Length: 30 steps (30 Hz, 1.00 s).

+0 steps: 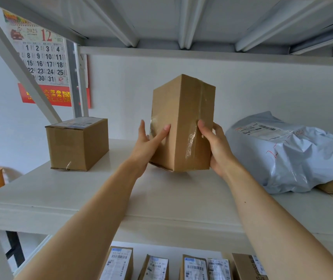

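Far left on the wall, a calendar point(40, 57). Below it, on the shelf point(101, 199), a carton point(76, 144) lying flat, well apart from the work.

Left hand point(146, 147) clamped on the box point(181, 122), thumb laid up the near-left face, fingers round the far side. Box at mid-shelf, between carton and bag, stood on end. Long axis vertical, one upright edge turned toward the camera, taped seam running up the right face. Bottom near corner at or just above the shelf board; impossible to tell whether touching. Right hand point(217, 147) clamped likewise on the right face, thumb on the tape, fingers behind.

Further right, a grey bag point(282, 154), near the right hand but apart from the box.

Step in hand, by the look of it: setting the box down on the shelf. Next move, most likely: lower to a flat seat, square to the wall, keep clear of the bag. Then loosen both hands together, gently, given so tall and tippy a stance.
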Motion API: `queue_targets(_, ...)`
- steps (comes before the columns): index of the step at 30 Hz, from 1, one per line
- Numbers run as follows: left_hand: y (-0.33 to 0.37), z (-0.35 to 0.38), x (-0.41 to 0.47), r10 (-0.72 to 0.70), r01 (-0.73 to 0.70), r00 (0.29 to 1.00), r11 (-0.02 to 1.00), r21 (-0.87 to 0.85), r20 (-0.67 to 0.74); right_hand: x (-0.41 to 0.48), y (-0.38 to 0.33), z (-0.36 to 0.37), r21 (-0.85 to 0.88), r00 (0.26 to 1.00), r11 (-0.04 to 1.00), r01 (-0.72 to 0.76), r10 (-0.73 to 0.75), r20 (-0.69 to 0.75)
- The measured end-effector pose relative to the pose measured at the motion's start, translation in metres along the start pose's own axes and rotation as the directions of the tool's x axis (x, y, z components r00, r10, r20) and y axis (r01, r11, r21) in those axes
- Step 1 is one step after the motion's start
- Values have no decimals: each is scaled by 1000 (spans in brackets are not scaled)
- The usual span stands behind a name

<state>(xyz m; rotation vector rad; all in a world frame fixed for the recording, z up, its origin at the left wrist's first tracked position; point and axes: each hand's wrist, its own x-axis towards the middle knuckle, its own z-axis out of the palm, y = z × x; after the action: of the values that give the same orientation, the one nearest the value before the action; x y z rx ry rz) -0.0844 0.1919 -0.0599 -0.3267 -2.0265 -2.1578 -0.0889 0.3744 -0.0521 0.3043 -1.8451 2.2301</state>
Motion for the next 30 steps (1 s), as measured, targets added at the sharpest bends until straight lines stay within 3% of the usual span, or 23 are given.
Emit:
queue_targets(4, 3, 0, 0, -61, 61, 996, 998, 5, -58, 0, 1, 0, -75, 991, 989, 128, -130, -21)
queue_targets(9, -3, 2, 4, 10, 2, 989, 997, 81, -147, -3, -1, 2, -258, 949, 927, 271, -302, -87)
queue_targets(14, -5, -2, 6, 66, -52, 982, 995, 86, -175, -7, 0, 8, -283, 983, 941, 184, -180, 39)
queue_targets(22, -11, -7, 8, 74, -75, 997, 997, 23, 27, -6, 4, 8, -269, 987, 950, 158, -160, 14)
queue_targets(30, -14, -7, 11, 74, -79, 995, 995, 61, 72, -4, 4, 4, -305, 985, 937, 169, -171, 18)
